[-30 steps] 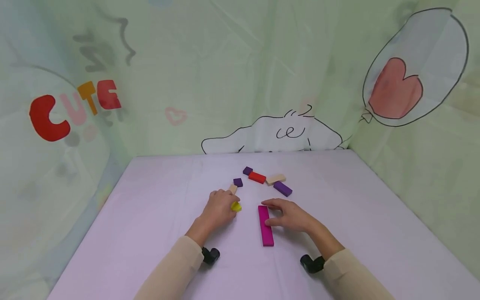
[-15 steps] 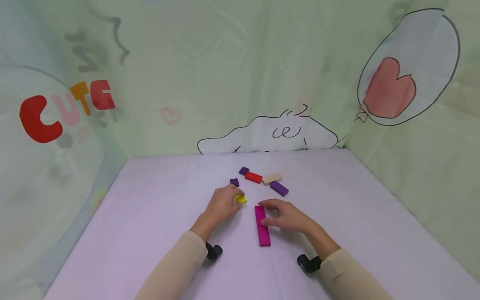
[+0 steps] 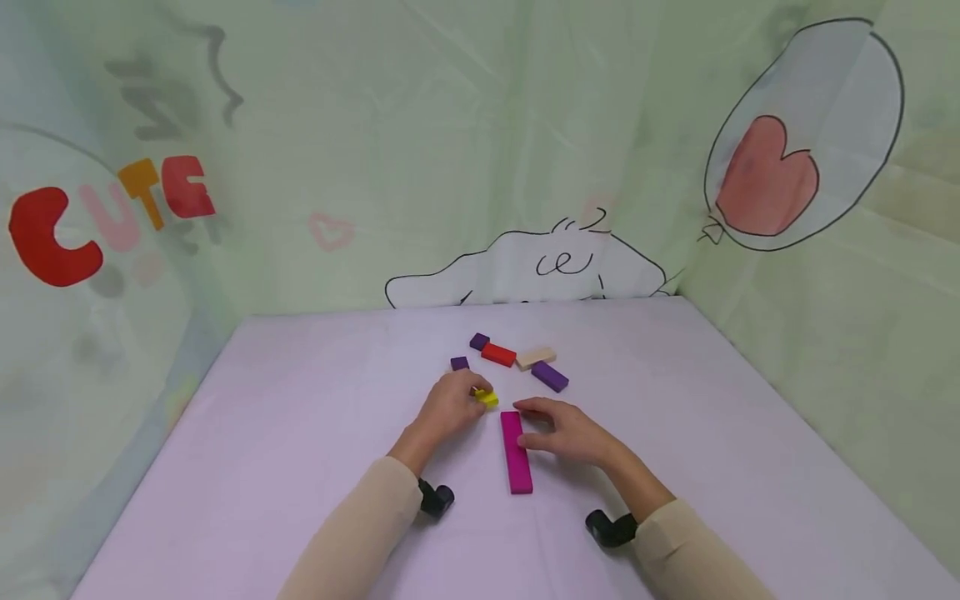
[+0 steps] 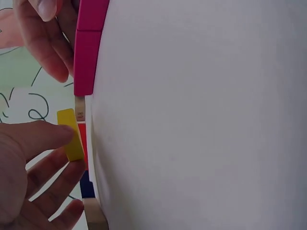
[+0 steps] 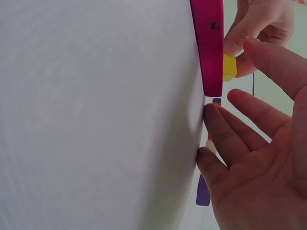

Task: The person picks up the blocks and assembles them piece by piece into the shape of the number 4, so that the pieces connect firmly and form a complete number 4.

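My left hand (image 3: 450, 406) pinches a small yellow block (image 3: 488, 400) between thumb and fingers, held just beyond the far left end of a magenta bar (image 3: 517, 458). A seam in the left wrist view shows that the bar is made of two magenta blocks (image 4: 85, 64) end to end. Along the bar's right side lies my right hand (image 3: 566, 429), fingers spread and relaxed; the thumb is close over the bar, and I cannot tell whether it touches. In the right wrist view, the right hand (image 5: 259, 172) holds nothing.
Beyond the hands lie a red block (image 3: 498, 355), a plain wooden block (image 3: 537, 358), a purple block (image 3: 550, 377) and two smaller dark purple blocks (image 3: 480, 342). Another wooden block (image 4: 96, 215) is mostly hidden behind the left hand. A printed curtain stands behind the white table (image 3: 315, 358).
My left hand has moved right and slightly away with the yellow block, closer to the magenta bar's far end, covering the wooden block behind it. The right hand stays beside the bar.
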Motion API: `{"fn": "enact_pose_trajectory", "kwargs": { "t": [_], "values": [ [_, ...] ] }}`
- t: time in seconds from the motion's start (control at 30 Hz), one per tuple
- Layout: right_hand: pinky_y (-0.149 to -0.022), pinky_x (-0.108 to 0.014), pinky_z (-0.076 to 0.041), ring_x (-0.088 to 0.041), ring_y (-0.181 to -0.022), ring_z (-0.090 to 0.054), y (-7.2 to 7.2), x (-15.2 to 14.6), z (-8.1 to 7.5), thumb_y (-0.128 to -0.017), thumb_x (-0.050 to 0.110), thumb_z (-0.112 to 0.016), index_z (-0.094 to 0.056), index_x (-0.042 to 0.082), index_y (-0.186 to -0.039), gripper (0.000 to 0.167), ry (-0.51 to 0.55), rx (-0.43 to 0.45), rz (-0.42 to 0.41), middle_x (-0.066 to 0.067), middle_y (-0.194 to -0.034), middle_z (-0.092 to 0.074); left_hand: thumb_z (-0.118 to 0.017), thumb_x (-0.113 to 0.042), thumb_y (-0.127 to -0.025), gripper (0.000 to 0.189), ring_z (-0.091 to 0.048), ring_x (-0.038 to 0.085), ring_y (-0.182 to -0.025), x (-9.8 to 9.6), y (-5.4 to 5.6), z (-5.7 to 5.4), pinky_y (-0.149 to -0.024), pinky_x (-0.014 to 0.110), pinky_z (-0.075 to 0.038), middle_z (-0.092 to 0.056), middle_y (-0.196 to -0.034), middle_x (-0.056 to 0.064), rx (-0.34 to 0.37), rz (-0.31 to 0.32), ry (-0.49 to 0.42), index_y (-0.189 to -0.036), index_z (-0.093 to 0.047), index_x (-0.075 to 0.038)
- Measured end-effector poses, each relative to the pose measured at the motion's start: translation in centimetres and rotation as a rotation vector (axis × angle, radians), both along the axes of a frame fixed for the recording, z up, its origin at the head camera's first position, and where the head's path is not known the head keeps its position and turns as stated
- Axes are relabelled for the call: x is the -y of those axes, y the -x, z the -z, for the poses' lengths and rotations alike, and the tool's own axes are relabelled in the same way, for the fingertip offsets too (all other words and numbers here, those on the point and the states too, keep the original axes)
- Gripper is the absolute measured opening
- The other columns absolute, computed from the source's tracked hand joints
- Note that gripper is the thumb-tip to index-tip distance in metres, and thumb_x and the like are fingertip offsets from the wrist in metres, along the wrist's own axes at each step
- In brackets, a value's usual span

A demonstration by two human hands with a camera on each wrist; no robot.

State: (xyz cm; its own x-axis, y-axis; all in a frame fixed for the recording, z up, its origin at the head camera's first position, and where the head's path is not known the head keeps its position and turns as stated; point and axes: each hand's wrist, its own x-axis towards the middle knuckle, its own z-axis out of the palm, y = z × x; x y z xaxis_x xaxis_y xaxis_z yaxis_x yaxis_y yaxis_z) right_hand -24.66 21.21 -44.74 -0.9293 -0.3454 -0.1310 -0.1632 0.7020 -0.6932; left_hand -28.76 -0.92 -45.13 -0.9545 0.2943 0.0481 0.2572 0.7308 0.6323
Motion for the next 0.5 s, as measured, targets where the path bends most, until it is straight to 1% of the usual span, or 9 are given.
{"fn": "enact_pose_trajectory", "kwargs": {
  "t": [0.13,0.27,0.5],
  "values": [
    [-0.113,-0.057,-0.046,-0.035,-0.143,-0.049,-0.1,-0.1,0.0,-0.089,0.028,-0.08,-0.057,0.014,-0.147,0.063,0.017,-0.012,-0.009,-0.01,-0.149,-0.058,-0.074,-0.012,-0.094,0.028,-0.063,0.023,-0.116,-0.5,0.3,0.1,-0.1,0.038,-0.057,-0.069,-0.122,0.006,0.007,0.023,-0.014,-0.122,-0.076,-0.012],
    [-0.114,-0.057,-0.045,-0.035,-0.144,-0.049,-0.1,-0.1,-0.1,-0.09,0.026,-0.079,-0.056,0.012,-0.148,0.064,0.042,-0.004,-0.006,-0.011,-0.149,-0.058,-0.073,-0.01,-0.095,0.027,-0.063,0.024,-0.117,-1.0,0.4,0.0,-0.1,0.039,-0.056,-0.069,-0.122,0.007,0.022,0.048,-0.026,-0.121,-0.076,-0.011],
    [-0.114,-0.053,-0.045,-0.035,-0.144,-0.05,0.0,-0.1,-0.1,-0.094,0.017,-0.073,-0.047,0.006,-0.153,0.066,0.113,0.036,0.007,-0.014,-0.154,-0.054,-0.073,-0.009,-0.095,0.027,-0.063,0.024,-0.115,-1.7,0.6,0.0,-0.1,0.038,-0.057,-0.069,-0.122,0.006,0.068,0.066,-0.059,-0.122,-0.075,-0.011]
  ]
}}
